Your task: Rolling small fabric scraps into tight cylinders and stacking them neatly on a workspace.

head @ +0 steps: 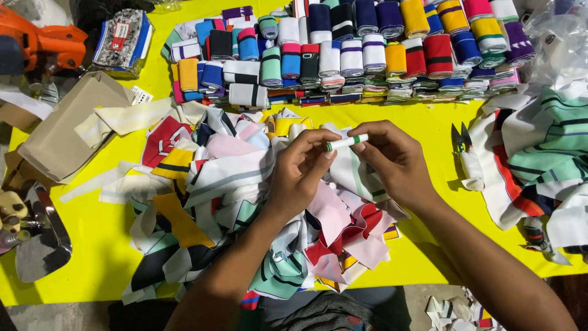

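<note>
Above scrap heap (233,184): hands pinch rolled strip (346,142).

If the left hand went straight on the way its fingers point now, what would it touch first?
The left hand points up and right, at the small white roll with green stripe it already pinches with the right hand. Past that, probably the right hand's fingers; depth is unclear.

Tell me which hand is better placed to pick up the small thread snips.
Probably the right hand: the thread snips lie just beside it, while the left hand is farther away. Both hold a rolled strip.
</note>
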